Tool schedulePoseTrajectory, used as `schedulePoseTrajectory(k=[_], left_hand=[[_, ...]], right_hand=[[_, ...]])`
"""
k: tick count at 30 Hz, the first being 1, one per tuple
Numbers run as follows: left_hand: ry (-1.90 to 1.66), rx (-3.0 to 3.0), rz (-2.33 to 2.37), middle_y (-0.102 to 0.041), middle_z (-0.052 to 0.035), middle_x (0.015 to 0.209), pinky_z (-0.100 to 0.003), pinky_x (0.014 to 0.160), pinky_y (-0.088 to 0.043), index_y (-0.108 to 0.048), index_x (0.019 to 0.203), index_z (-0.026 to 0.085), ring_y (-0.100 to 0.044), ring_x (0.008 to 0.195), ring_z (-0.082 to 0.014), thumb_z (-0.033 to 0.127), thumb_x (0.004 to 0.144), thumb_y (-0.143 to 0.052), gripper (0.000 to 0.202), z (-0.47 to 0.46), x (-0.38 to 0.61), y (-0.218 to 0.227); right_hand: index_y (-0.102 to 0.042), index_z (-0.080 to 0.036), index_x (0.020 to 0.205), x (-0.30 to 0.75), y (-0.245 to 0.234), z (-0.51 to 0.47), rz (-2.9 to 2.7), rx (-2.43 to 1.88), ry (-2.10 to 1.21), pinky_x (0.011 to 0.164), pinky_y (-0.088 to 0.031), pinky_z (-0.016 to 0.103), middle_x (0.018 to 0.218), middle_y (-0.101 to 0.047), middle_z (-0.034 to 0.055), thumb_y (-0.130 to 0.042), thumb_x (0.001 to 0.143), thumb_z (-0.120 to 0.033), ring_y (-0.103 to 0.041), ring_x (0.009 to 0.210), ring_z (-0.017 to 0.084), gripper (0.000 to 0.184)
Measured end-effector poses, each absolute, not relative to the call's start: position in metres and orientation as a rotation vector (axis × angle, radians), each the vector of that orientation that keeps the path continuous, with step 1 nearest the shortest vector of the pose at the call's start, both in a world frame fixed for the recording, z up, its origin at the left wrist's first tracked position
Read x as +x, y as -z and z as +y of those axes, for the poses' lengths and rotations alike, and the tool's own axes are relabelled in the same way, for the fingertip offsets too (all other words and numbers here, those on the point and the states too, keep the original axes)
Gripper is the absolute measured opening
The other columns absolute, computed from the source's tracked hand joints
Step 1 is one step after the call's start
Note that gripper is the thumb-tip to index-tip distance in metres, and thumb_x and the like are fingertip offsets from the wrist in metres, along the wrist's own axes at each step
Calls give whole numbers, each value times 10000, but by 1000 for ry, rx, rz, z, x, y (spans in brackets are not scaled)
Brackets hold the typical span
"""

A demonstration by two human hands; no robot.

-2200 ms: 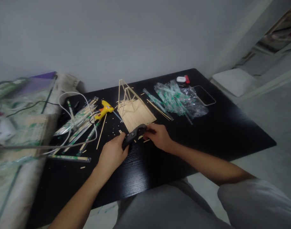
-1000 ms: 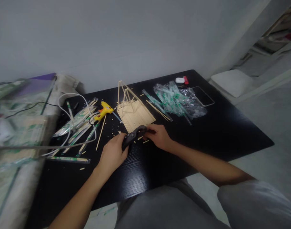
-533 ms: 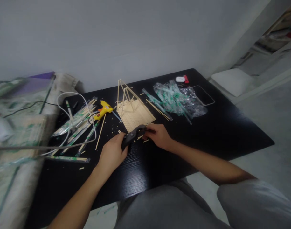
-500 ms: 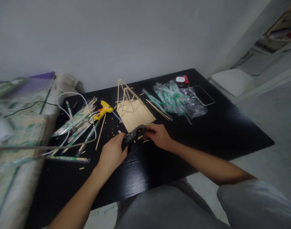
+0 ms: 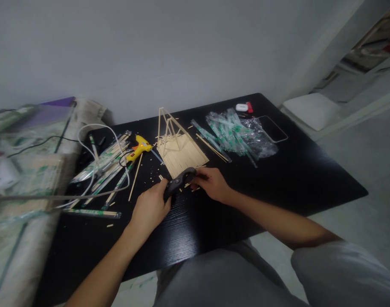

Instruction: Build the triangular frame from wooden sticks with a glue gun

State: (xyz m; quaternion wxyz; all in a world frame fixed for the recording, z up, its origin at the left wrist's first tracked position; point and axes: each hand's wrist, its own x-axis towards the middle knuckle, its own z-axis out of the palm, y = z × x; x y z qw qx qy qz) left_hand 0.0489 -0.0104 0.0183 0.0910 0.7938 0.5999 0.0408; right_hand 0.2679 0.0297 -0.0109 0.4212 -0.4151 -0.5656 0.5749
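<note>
My left hand (image 5: 151, 207) is wrapped round the handle of a black hand tool (image 5: 178, 182) with a curved, hooked head, possibly a cutter. At that head, the fingers of my right hand (image 5: 212, 182) are pinched together; what they hold is too small to make out. Just beyond the tool lies a flat panel of wooden sticks (image 5: 185, 157) laid side by side. A pointed frame of sticks (image 5: 169, 123) rises from its far left part. Short cut stick pieces (image 5: 195, 189) lie under my right fingers.
A yellow glue gun (image 5: 140, 149) rests left of the panel, among wrapped chopsticks (image 5: 108, 170) and a white cable (image 5: 128, 179). Crumpled plastic wrappers (image 5: 229, 132), a phone (image 5: 273, 129) and a white case (image 5: 241, 107) are on the right of the black table (image 5: 278, 183).
Both hands and the black tool stay almost in place. My right fingers have shifted very slightly at the tool's head.
</note>
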Motion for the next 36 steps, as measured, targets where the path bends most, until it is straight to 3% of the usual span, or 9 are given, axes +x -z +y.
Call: schedulePoseTrajectory(k=[16,25,36], left_hand=[[-193,2362,1740,-695,-81,1001,-345,767,-515,-549,1069,197,-692,912,-264,184,903,-532,168,-7,46,-17],[-159,2330,1748,-684,-77,920,-344,730,-511,-530,987,190,-702,853,-268,169,922,-495,77,-9,51,-17],[1,2329,1812,-700,-77,920,-333,698,-496,-537,1047,187,-714,822,-261,171,927,-497,127,-11,52,-24]], right_hand=[[-718,-177,798,270,10,32,-1469,-973,-1454,646,-558,255,653,-689,-16,-676,857,-287,-666,605,146,131],[-706,-167,794,268,10,30,-1495,-1007,-1396,606,-537,239,630,-667,-16,-653,874,-262,-642,570,129,135],[-709,-170,790,268,11,32,-1528,-1021,-1367,607,-531,235,627,-673,-14,-672,874,-292,-641,576,131,154]])
